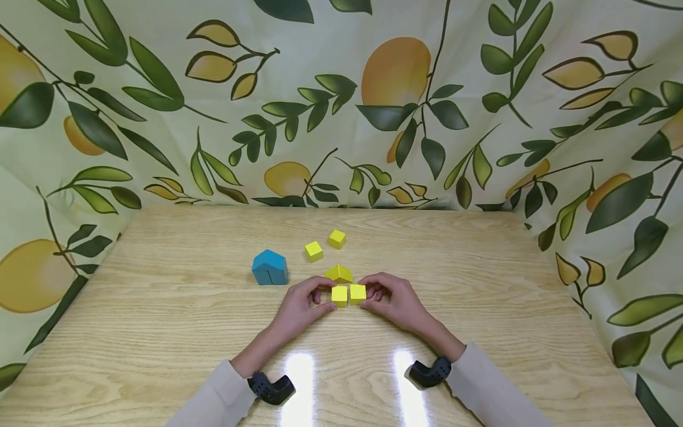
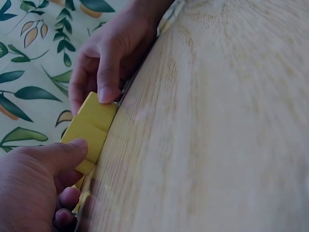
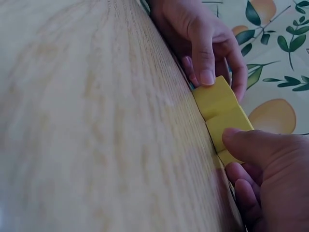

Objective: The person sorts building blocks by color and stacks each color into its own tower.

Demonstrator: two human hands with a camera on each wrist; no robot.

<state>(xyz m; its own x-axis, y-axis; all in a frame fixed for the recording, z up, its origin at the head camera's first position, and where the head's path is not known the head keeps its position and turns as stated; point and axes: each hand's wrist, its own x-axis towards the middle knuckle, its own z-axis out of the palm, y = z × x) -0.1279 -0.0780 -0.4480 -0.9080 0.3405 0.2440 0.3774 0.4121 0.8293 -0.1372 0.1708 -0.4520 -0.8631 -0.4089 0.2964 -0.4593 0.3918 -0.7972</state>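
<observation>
My left hand (image 1: pixel 303 305) pinches a yellow cube (image 1: pixel 339 296) between thumb and fingers, low over the table. Opposite it, my right hand (image 1: pixel 396 301) pinches a second yellow cube (image 1: pixel 358 294). A narrow gap shows between the two cubes in the head view, and both wrist views show them side by side. Just behind them lies a yellow roof-shaped block (image 1: pixel 339 273). In the left wrist view, the left thumb (image 2: pixel 72 153) presses the near face of its cube; the right thumb (image 3: pixel 241 142) does likewise in the right wrist view.
Two more yellow cubes, one nearer (image 1: pixel 313 251) and one farther (image 1: pixel 337 239), sit behind the hands. To the left stands a blue house shape (image 1: pixel 270 268) made of several blocks. The wooden table (image 1: pixel 453 255) ends at a leaf-patterned cloth (image 1: pixel 331 118).
</observation>
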